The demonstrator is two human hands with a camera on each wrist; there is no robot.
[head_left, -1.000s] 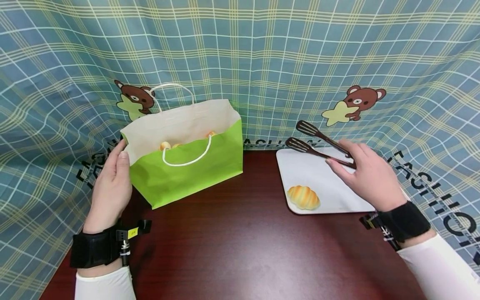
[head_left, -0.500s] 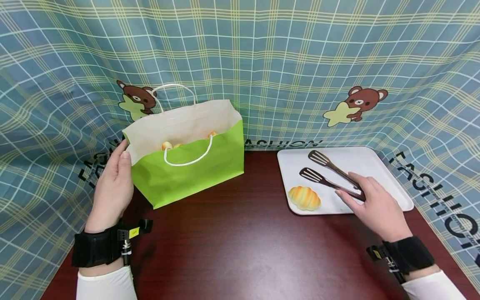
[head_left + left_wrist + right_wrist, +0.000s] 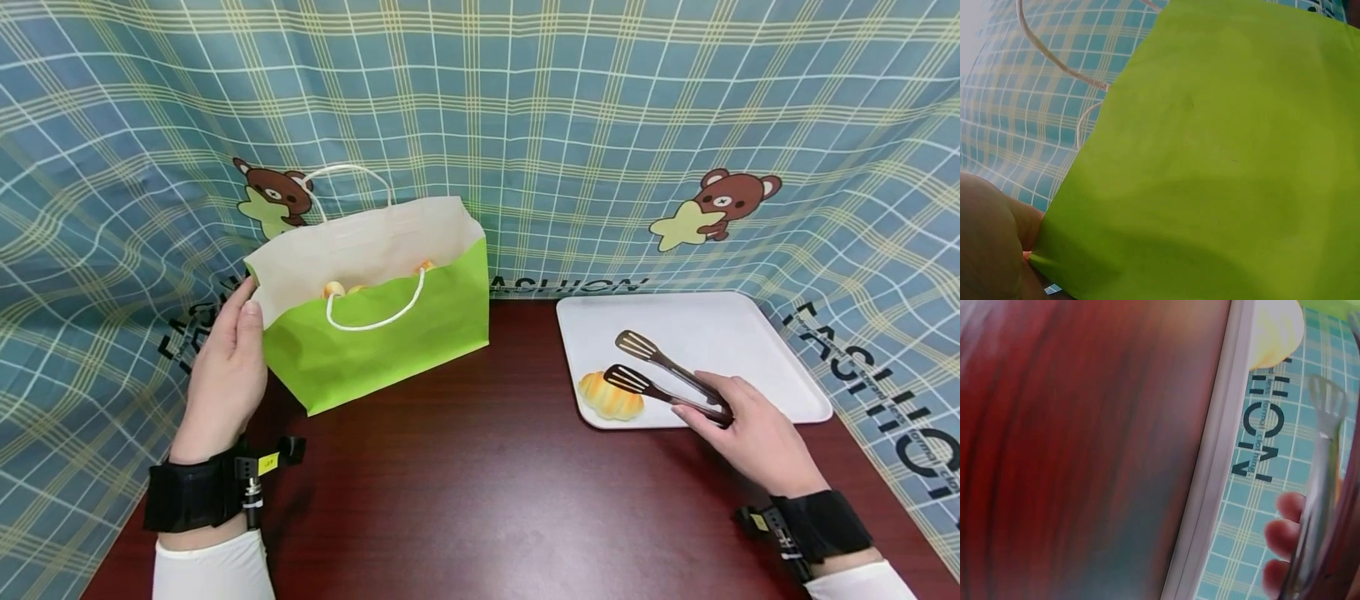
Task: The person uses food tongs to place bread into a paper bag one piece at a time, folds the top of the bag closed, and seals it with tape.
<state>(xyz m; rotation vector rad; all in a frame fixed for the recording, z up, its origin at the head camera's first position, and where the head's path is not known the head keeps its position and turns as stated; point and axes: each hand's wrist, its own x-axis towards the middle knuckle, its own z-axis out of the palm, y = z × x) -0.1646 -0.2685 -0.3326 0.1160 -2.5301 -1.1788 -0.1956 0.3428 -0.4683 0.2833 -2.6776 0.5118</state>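
My left hand [image 3: 227, 375] pinches the left side edge of a green paper bag [image 3: 382, 342] between thumb and fingers; the left wrist view shows the bag [image 3: 1210, 150] close up. The bag stands upright with a white lining and white cord handles. Bits of bread [image 3: 333, 289] show just above its front rim, mostly hidden. My right hand [image 3: 757, 433] grips dark brown slotted tongs [image 3: 675, 367], their arms spread apart. One tong head overlaps the croissant-shaped bread [image 3: 606, 398] in the head view; whether they touch I cannot tell. In the right wrist view, fingers [image 3: 1284, 537] curl round the tongs.
The bread lies at the front left corner of a white tray [image 3: 787, 375] on the right. Dark red wooden table [image 3: 480, 500] spreads between bag and tray. A blue plaid cloth [image 3: 525, 125] hangs behind and along both sides.
My right hand has come down and nearer with the tongs, from the back of the tray to the bread at its front left. My left hand and the bag have stayed put.
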